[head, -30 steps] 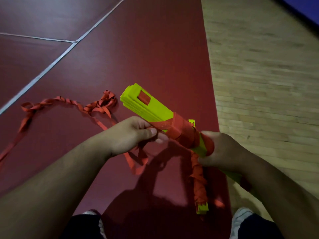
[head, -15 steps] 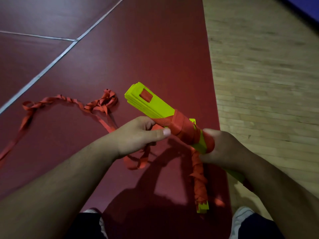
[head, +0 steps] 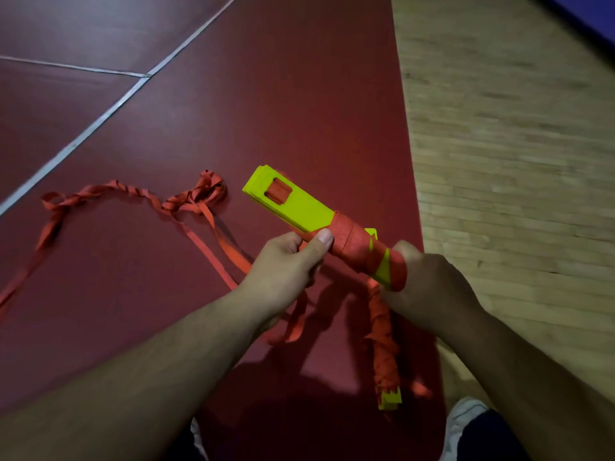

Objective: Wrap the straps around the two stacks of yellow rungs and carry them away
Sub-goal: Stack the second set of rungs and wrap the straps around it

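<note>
A smooth, dark red sports floor covering (head: 299,94) fills most of the view in dim light, with a darker shadow (head: 299,377) on its near part. Thin pale grey lines (head: 100,120) cross its far left part, a long diagonal meeting a shorter one that runs off to the left. Along its right edge lies a pale wooden strip-plank floor (head: 515,161), and beyond that, at the far right corner, a dark blue band (head: 592,15).

Yellow rung stack (head: 293,204) held tilted, orange strap (head: 346,242) wound round its middle, tail trailing
</note>
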A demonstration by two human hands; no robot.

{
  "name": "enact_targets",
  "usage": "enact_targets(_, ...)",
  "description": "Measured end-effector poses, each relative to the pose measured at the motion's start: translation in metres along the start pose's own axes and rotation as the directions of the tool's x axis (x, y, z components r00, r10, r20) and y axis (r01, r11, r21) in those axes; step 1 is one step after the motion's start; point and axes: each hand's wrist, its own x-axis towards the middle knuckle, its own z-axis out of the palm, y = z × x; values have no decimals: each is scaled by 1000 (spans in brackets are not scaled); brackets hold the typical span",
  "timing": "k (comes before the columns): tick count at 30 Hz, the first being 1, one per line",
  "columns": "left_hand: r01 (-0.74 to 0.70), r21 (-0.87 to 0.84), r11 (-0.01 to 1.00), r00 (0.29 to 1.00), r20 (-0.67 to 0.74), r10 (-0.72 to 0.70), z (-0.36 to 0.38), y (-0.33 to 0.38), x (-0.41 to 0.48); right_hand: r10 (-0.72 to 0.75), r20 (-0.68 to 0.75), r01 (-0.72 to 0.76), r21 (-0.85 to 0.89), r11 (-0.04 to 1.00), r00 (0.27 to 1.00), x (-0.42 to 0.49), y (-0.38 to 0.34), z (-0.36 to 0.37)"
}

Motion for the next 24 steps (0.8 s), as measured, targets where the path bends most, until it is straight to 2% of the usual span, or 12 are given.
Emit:
enact_targets(5,75,41,996,997,6,-75,0,2,4,16,-89,-26,-114,993,996,0,-6,1)
enact_targets(8,-36,21,999,999,-22,36,-1,4,3,-11,-108,2,-79,997,994,-1,-8,2)
enact_targets(11,-186,6,983,982,24,186,-10,11,5,-92,2,92,49,995,996,2,-8,-4)
enact_targets(15,-306,-26,952,941,147,306,-13,25,-3,-226,191,151,342,927,955,4,0,-8)
enact_targets(17,-328,-38,944,925,188,329,-13,31,-7,-287,280,87,561,824,916,1,-3,-4)
enact_targets(18,-325,-33,945,922,210,324,-15,33,-6,-334,327,25,680,733,884,-1,-5,-2)
enact_targets(20,-319,-47,946,903,286,319,-21,36,-5,-409,442,-191,830,525,798,-4,-8,-1)
enact_targets(21,-315,-64,947,890,326,318,-23,36,-5,-423,504,-294,833,469,753,-4,-8,-2)
enact_targets(23,-311,-47,949,881,361,307,-26,35,-5,-396,566,-337,789,514,723,-4,-10,-4)
enact_targets(24,-337,-2,941,878,359,315,-28,36,-4,-360,550,-286,767,575,753,-3,-11,-5)
